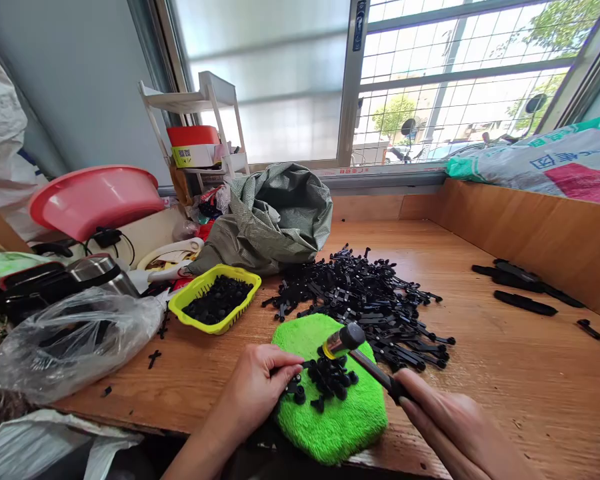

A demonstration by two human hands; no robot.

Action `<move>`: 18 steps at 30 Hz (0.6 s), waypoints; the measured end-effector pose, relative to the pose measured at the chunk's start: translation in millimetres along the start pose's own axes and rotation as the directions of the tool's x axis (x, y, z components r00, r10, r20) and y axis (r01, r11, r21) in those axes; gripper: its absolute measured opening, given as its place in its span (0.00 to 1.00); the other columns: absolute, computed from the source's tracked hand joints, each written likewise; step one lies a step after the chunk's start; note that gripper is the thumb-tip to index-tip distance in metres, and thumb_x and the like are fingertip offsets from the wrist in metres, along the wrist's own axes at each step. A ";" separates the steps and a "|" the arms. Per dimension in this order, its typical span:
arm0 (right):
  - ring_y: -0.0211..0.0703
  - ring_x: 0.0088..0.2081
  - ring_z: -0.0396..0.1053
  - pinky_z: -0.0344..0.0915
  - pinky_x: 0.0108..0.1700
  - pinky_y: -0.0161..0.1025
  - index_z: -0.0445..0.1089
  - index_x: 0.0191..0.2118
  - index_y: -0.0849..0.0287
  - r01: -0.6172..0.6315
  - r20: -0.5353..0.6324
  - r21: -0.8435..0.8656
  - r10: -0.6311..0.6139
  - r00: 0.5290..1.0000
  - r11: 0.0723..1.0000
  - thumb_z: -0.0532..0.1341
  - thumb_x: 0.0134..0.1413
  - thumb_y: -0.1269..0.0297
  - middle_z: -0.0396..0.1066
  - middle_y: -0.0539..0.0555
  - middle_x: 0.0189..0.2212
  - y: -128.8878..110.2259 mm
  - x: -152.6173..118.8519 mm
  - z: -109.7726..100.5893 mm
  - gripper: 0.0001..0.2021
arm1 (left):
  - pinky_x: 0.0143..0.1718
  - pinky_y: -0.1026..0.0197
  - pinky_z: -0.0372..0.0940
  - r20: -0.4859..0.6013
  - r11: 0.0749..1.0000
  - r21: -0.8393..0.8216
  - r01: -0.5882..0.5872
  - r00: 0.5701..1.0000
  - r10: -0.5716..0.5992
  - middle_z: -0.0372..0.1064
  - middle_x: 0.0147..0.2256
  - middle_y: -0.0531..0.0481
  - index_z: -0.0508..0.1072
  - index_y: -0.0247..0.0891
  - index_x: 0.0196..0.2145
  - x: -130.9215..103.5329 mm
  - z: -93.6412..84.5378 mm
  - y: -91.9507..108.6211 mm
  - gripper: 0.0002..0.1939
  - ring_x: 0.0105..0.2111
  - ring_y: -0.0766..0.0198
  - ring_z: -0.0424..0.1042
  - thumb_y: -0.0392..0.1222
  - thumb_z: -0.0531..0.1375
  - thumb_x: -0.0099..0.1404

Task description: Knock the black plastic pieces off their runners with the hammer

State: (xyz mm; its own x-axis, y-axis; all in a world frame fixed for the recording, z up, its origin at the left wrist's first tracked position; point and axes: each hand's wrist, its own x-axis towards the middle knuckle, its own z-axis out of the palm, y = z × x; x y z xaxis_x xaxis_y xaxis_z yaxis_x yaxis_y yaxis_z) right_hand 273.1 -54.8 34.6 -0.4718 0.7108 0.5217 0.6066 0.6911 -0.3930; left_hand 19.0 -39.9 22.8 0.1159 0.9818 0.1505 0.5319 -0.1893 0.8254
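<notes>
A green fuzzy pad [330, 433] lies at the table's front edge, with a cluster of small black parts [333, 378] on it. Over the pad's left side, my left hand [263, 380] pinches a small black part between thumb and fingers. My right hand [445, 413] is wrapped round the dark handle of a mallet [351, 337], whose head is above the cluster. Behind the pad spreads a large pile of black plastic pieces [360, 293]. A yellow basket [217, 328] holding small black parts stands to the left of the pile.
A grey-green woven sack [275, 220] lies behind the basket. Further left are a clear plastic bag [75, 340], a steel flask [103, 273] and a pink basin [97, 197]. Long black pieces [525, 303] lie at the right by a wooden board [530, 233].
</notes>
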 end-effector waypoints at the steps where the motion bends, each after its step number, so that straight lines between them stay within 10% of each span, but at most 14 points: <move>1: 0.44 0.27 0.70 0.61 0.24 0.34 0.61 0.38 0.53 0.004 0.023 -0.016 -0.004 1.000 1.000 0.38 0.66 0.57 0.72 0.52 0.28 -0.9 3.6 1.5 0.17 | 0.31 0.64 0.61 0.010 1.000 0.010 -0.005 1.000 0.005 0.74 0.29 0.48 0.78 0.41 0.32 0.7 -0.9 1.8 0.08 0.29 0.60 0.71 0.39 0.58 0.57; 6: 0.47 0.21 0.66 0.54 0.21 0.38 0.59 0.33 0.55 -0.008 0.244 -0.151 0.045 0.969 0.988 0.42 0.60 0.68 0.66 0.51 0.20 1.1 12.3 16.8 0.11 | 0.28 0.66 0.57 0.076 0.994 0.078 -0.071 0.995 0.065 0.73 0.27 0.49 0.78 0.43 0.33 3.6 -5.6 6.8 0.10 0.27 0.62 0.69 0.37 0.57 0.57; 18: 0.44 0.25 0.67 0.53 0.25 0.36 0.57 0.36 0.57 -0.023 0.287 -0.206 0.083 0.954 0.978 0.39 0.62 0.70 0.67 0.52 0.24 0.1 13.7 24.6 0.12 | 0.29 0.66 0.55 0.156 0.972 0.220 -0.087 0.986 0.053 0.73 0.26 0.49 0.78 0.41 0.30 8.8 -10.3 7.9 0.10 0.26 0.62 0.68 0.38 0.56 0.58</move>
State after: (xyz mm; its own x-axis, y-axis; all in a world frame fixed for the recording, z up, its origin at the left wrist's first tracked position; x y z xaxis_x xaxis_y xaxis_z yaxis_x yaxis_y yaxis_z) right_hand 251.0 -41.8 23.1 -0.5839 0.7730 0.2480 0.7360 0.6330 -0.2401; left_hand 15.6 -32.6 36.3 0.2728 0.9561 0.1073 0.6915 -0.2723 0.6690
